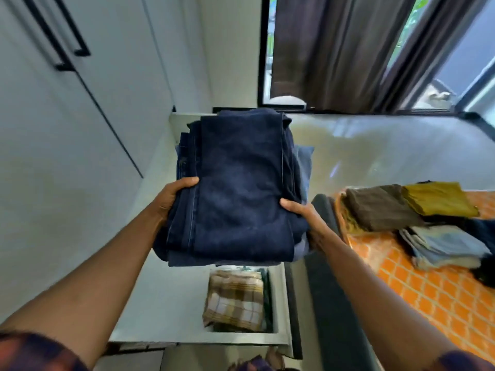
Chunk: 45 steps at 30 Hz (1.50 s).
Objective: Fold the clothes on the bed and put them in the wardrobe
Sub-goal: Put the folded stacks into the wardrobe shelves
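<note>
Arms outstretched, the left hand [174, 199] and right hand [302, 212] hold a stack of folded dark jeans [241, 194], fingers clamped on its opposite sides. The stack hangs above an open drawer [160, 303], between the white wardrobe [67, 129] on the left and the bed [428, 290] on the right.

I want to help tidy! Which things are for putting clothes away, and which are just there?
Part of the job: folded jeans, held by left hand and right hand; folded clothes on the bed; open drawer.
Just there: curtain; window.
</note>
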{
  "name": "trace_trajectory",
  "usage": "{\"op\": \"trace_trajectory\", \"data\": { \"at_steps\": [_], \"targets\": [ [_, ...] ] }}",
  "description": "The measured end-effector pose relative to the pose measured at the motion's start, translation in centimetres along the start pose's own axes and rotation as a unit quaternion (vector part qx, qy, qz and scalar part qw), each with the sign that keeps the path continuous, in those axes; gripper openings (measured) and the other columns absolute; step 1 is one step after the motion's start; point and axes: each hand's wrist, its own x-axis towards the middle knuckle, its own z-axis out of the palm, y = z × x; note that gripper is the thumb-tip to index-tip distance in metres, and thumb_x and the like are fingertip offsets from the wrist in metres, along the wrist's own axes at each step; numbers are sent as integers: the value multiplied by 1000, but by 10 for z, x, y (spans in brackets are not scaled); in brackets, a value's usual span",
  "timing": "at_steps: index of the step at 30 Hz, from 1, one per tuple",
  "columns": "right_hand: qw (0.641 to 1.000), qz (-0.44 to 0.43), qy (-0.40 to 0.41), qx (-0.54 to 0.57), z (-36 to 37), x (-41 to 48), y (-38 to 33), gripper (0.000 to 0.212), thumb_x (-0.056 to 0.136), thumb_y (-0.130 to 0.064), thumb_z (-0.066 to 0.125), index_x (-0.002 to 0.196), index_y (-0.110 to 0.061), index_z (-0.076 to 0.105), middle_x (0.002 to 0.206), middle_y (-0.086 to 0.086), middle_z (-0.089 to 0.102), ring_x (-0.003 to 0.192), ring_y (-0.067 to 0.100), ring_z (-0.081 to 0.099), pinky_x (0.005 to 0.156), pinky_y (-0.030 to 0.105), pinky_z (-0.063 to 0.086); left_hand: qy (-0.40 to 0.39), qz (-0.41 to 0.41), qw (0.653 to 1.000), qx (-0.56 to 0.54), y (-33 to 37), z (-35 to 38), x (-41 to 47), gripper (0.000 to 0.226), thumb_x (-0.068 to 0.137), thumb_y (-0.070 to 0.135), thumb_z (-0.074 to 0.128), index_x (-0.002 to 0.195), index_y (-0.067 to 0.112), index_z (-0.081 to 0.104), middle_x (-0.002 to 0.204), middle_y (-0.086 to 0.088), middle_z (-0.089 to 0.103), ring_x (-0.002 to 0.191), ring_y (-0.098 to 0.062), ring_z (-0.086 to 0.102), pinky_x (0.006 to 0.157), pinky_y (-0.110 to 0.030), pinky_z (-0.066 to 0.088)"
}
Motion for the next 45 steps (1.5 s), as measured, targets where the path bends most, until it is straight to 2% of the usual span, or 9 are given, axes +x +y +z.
{"op": "trace_trajectory", "data": {
  "at_steps": [6, 10, 13, 19, 28, 31, 37, 41, 45],
  "targets": [
    [996, 88, -32, -5, 32, 29, 27, 61, 69, -36, 85, 122, -17, 63, 104, 3, 78, 92, 19, 76, 75, 31, 57, 61, -33, 997, -19, -22, -47, 5, 71, 27, 46, 98, 88, 14, 83, 98, -15, 76, 79, -28, 74, 68, -36, 60],
    [991, 124, -42, 1, 37, 50, 42, 78, 62, -41, 91, 129, -14, 59, 109, 6, 77, 98, 23, 75, 80, 36, 57, 99, -60, 992, -50, -32, -62, 22, 48, 69, 34, 79, 110, 9, 71, 99, -15, 75, 79, -29, 73, 74, -38, 58],
    [989, 140, -42, -6, 43, 71, 45, 88, 54, -46, 90, 129, -14, 58, 110, 7, 77, 99, 24, 75, 79, 36, 59, 109, -75, 989, -65, -34, -72, 41, 30, 86, 28, 66, 107, 8, 70, 95, -16, 75, 75, -28, 73, 68, -37, 61],
    [984, 177, 1, -11, 59, 119, 53, 65, 62, -34, 85, 119, -12, 63, 106, 8, 78, 95, 24, 75, 72, 30, 59, 97, -112, 986, -70, -39, -111, 107, 51, 74, 35, 70, 117, 9, 69, 109, -18, 73, 86, -31, 73, 77, -40, 59],
    [952, 279, 122, 28, 54, 169, 109, 37, 83, -16, 79, 116, -7, 65, 95, 7, 79, 82, 21, 76, 65, 29, 58, 49, -210, 972, -91, -89, -135, 211, 34, 88, 27, 64, 114, 5, 68, 98, -16, 75, 79, -29, 74, 65, -37, 62],
    [944, 291, 155, 12, 52, 186, 133, 52, 75, -18, 84, 123, -9, 65, 103, 8, 78, 92, 25, 75, 75, 34, 56, 50, -249, 962, -102, -121, -145, 230, 45, 82, 28, 69, 119, 4, 66, 102, -17, 74, 83, -30, 73, 70, -38, 62],
    [919, 340, 166, -111, 49, 199, 159, 46, 74, -15, 74, 118, -23, 64, 119, 5, 71, 103, 24, 66, 88, 40, 55, 40, -256, 963, -78, -173, -155, 246, 80, 62, 33, 82, 136, 13, 58, 119, -18, 71, 98, -33, 71, 78, -41, 60],
    [895, 364, 160, -201, 55, 184, 142, 66, 86, -13, 67, 146, -18, 42, 139, 4, 56, 115, 25, 56, 90, 36, 46, 18, -217, 975, -37, -187, -152, 251, 66, 75, 26, 74, 138, 26, 55, 124, -13, 70, 114, -36, 66, 95, -50, 54],
    [868, 218, 181, -408, 82, 158, 130, 93, 88, -34, 72, 159, -29, 13, 162, 2, 29, 143, 27, 38, 114, 44, 39, 11, -187, 982, 9, -185, -147, 252, 70, 73, 34, 78, 138, 27, 53, 127, -8, 69, 116, -31, 66, 102, -52, 50]
  ]
}}
